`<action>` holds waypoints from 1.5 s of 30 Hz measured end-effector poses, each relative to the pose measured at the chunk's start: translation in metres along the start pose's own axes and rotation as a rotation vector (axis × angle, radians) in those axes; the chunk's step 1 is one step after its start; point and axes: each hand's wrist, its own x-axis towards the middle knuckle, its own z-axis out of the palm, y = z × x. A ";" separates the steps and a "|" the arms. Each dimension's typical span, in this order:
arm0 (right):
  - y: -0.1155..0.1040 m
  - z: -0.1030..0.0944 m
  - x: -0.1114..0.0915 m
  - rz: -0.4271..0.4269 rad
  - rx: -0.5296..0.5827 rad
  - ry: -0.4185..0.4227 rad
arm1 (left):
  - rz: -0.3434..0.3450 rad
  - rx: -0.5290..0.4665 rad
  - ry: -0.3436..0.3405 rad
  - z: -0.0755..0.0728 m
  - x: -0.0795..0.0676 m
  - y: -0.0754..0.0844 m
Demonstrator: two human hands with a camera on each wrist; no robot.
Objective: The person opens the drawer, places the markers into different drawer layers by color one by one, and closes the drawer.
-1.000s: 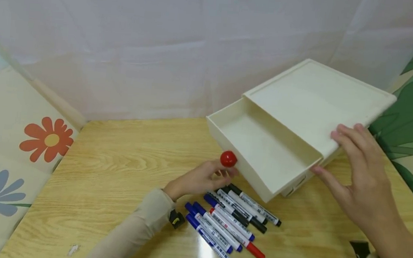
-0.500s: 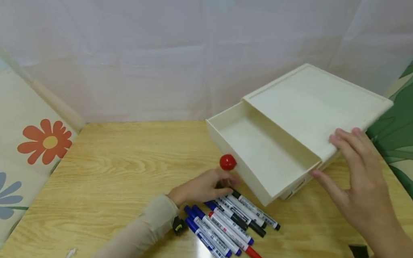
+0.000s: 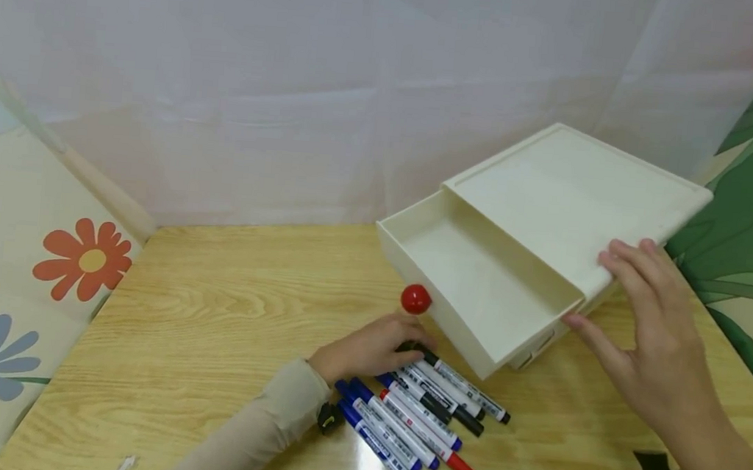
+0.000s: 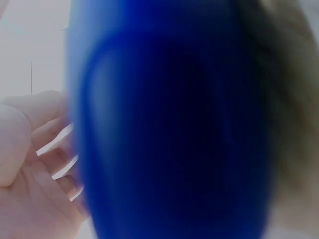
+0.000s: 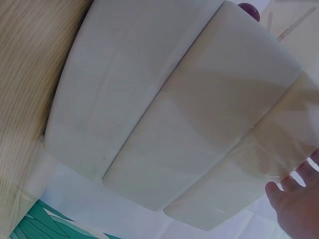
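A cream drawer unit [image 3: 592, 200] stands at the right, its top drawer [image 3: 474, 265] pulled out and bare inside. A round red knob [image 3: 416, 298] sits on the drawer's front. Below that front lie several whiteboard markers [image 3: 414, 430] with black, blue and red caps. My left hand [image 3: 371, 345] is low over the black-capped ends, thumb and fingers bent around a dark cap; I cannot tell if it pinches it. In the left wrist view a blurred blue marker [image 4: 174, 129] hides most of that hand. My right hand [image 3: 663, 346] touches the unit's near top edge, thumb by the drawer's side.
The wooden table [image 3: 232, 297] reaches back to a white cloth [image 3: 261, 93]. Flowered panels [image 3: 83, 256] flank it on both sides. A small white scrap [image 3: 124, 464] lies near the front left. In the right wrist view the unit's side [image 5: 174, 109] shows three stacked tiers.
My left hand has moved down and slightly right onto the black-capped ends of the markers. My right hand stays at the unit's edge. The drawer and markers keep their places.
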 end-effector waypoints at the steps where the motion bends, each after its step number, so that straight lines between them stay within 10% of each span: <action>1: 0.000 0.000 0.000 -0.001 0.000 0.001 | -0.004 0.015 -0.004 0.000 0.000 0.000; 45: 0.001 0.001 -0.002 0.018 -0.012 -0.009 | 0.002 0.157 0.031 0.000 0.003 0.006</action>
